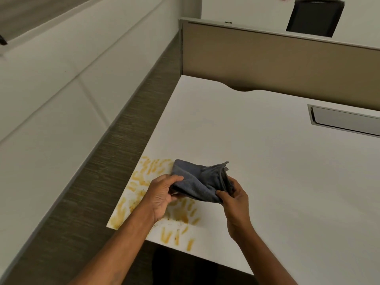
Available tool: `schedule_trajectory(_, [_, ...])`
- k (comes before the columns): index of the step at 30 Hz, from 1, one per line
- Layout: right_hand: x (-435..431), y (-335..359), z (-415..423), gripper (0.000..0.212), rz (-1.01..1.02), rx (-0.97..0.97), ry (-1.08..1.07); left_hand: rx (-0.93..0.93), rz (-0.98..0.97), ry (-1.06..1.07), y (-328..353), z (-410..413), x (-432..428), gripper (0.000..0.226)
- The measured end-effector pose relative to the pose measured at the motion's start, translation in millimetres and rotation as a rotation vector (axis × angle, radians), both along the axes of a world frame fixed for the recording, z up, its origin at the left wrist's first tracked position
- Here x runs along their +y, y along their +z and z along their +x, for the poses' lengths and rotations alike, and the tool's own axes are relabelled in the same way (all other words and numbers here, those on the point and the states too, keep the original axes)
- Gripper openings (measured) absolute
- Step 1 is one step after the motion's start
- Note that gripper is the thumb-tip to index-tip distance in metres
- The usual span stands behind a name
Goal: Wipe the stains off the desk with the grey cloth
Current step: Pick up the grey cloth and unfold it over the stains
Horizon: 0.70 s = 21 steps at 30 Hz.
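A folded grey cloth (200,179) is held above the near left corner of the white desk (267,161). My left hand (162,194) grips its left edge, thumb on top. My right hand (233,200) pinches its right side, where the folded layers bunch up. Orange-yellow stains (144,182) streak the desk's near left corner, partly hidden under the cloth and my left hand. More streaks (185,219) run along the desk's front edge.
A beige partition panel (277,64) stands along the desk's far edge. A grey cable tray lid (345,120) is set into the desk at the right. A black chair (314,17) stands beyond the partition. A wall with a dark baseboard (102,161) runs along the left.
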State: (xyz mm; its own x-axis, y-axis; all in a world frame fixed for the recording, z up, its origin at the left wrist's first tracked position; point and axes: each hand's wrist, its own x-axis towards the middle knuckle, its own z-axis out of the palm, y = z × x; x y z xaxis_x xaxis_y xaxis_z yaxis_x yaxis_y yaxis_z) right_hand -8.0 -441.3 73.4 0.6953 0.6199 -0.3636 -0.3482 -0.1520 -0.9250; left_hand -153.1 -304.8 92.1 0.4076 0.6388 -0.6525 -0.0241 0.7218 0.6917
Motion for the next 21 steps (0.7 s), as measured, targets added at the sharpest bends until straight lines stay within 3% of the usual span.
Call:
schedule_trajectory(4, [-22,-3,-8,0.048,-0.017,0.010,-0.017,0.015,0.028,-0.001,1,-6,-22,0.007])
schedule_trajectory(7, [-42,-3,-16,0.047,-0.039,0.029,-0.034,0.088,0.072,-0.037,-1,-14,-40,0.022])
schedule_trajectory(11, [-72,-6,-32,0.043,-0.119,0.049,-0.076,0.235,0.169,-0.099,-8,-30,-66,0.014])
schedule_trajectory(21, [-121,-18,-80,0.071,-0.237,0.094,-0.191,0.352,0.349,-0.193,-39,-69,-108,0.013])
